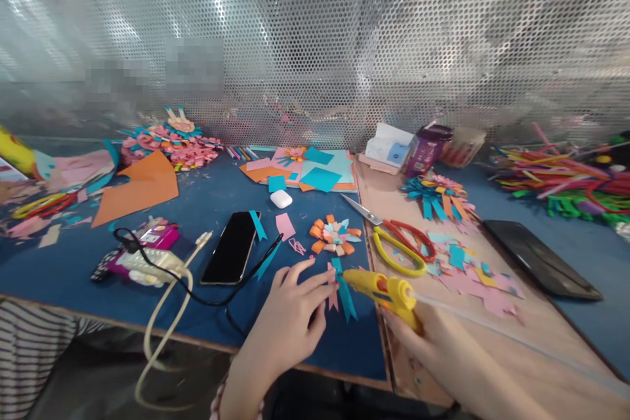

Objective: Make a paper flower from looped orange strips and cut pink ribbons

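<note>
My right hand (pixel 426 331) grips a yellow glue gun (pixel 386 289), a clear glue stick trailing from its back. Its nozzle points left, at the top of a blue paper strip (pixel 346 298). The fingertips of my left hand (pixel 295 312) hold the upper end of this strip and a pink paper strip (pixel 333 298) against the blue table; the exact contact is partly hidden. Just beyond the strips lies a paper flower (pixel 335 235) with orange, blue and pink petals. Pink clips (pixel 296 246) rest left of it.
Scissors (pixel 398 239) lie open-bladed right of the flower. A phone (pixel 231 248) and cables (pixel 172 315) are at left. Paper scraps (pixel 472 275), a finished rosette (pixel 438 197) and a black case (pixel 539 259) sit at right. A perforated metal panel (pixel 295 46) closes off the back.
</note>
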`<state>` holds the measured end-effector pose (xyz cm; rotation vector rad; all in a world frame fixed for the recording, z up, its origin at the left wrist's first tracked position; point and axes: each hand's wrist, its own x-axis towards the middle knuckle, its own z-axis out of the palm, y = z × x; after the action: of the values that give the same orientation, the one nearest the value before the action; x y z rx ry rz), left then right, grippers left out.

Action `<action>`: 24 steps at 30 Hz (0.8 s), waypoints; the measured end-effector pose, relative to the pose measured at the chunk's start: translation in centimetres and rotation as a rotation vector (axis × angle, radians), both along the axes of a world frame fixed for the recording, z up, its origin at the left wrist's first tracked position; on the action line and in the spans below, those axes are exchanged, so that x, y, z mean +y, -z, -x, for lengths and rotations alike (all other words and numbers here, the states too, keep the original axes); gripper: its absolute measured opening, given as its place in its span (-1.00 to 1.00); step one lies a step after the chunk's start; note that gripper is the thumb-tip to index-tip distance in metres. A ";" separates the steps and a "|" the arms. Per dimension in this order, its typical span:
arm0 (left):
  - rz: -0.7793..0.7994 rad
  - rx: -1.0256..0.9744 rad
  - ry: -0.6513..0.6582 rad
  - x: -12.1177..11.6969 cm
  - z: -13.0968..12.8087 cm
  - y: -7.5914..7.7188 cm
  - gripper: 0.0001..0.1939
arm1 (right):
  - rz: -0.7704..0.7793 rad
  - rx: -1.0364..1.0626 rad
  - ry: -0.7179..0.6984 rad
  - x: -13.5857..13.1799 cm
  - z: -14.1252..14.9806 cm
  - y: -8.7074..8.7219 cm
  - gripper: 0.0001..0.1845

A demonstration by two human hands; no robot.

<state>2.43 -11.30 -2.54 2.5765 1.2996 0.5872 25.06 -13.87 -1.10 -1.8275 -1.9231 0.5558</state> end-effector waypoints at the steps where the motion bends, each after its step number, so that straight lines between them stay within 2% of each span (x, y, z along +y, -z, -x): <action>1: 0.004 -0.002 0.001 0.0 0.0 0.0 -0.60 | -0.005 -0.005 0.000 0.0 0.0 0.0 -0.63; 10: 0.023 -0.043 0.010 0.1 0.0 0.4 -0.58 | 0.066 -0.025 0.014 -0.4 0.2 -0.6 -0.61; 16: 0.014 -0.056 0.007 0.1 0.1 0.4 -0.57 | -0.011 0.008 -0.025 -0.6 0.1 -0.3 -0.60; 24: 0.010 -0.045 0.010 0.0 0.0 0.4 -0.55 | -0.021 -0.057 0.052 -1.3 -0.1 0.4 -0.58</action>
<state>2.39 -11.33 -2.91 2.5450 1.2717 0.6313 25.12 -15.12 -1.47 -1.8929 -1.9050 0.4703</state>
